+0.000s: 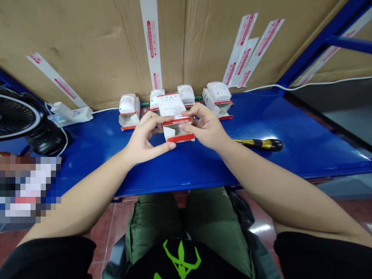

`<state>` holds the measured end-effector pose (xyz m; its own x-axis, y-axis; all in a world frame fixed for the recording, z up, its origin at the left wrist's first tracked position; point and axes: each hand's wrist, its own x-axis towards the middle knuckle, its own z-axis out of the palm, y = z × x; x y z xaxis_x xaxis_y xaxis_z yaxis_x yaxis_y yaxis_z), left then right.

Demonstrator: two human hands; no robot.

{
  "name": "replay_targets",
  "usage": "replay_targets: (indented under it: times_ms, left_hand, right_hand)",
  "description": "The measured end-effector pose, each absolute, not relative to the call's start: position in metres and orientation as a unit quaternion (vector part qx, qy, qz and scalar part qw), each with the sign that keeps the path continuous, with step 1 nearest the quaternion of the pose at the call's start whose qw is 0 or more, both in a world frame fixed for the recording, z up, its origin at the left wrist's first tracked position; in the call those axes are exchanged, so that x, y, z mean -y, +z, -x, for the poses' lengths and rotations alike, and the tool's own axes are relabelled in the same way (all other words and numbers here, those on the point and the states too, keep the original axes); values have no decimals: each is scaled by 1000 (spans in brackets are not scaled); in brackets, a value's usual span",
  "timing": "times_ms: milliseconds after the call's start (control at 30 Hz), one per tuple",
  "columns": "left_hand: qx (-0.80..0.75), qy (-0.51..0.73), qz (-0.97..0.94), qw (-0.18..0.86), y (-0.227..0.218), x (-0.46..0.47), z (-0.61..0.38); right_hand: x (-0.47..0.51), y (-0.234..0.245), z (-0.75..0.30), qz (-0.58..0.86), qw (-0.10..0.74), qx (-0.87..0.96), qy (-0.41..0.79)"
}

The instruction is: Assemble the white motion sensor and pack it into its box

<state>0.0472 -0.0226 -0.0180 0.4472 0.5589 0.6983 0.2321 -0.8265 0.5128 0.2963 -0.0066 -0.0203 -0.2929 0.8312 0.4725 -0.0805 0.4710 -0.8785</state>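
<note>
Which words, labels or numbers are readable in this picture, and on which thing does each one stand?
"DETECTOR": on the red strip of the small white box held between left hand and right hand.
Small print on the top of that box: too small to read.
Red print on the white tape strips on the cardboard: too blurred to read.
Green emblem on the black shirt: a sign without letters.

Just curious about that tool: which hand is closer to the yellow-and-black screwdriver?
Right. The right hand holds the small box just left of the screwdriver, its wrist almost at the shaft; the left hand grips the box's other side, farther away.
</note>
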Motion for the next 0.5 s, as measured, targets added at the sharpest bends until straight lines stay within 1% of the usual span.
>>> replay_targets:
  times_ms: [167,300,500]
  left_hand:
    - [-267,489,-813,169,-16,22,-46]
    - [-265,490,-809,186,-17,20,-45]
    - [-216,530,-810,127,-18,18,-50]
  right_hand:
    - [11,-17,-298,224,490,679,499]
    - [9,-22,-299,215,503,712,440]
    - [4,-36,-296,188,535,734,374]
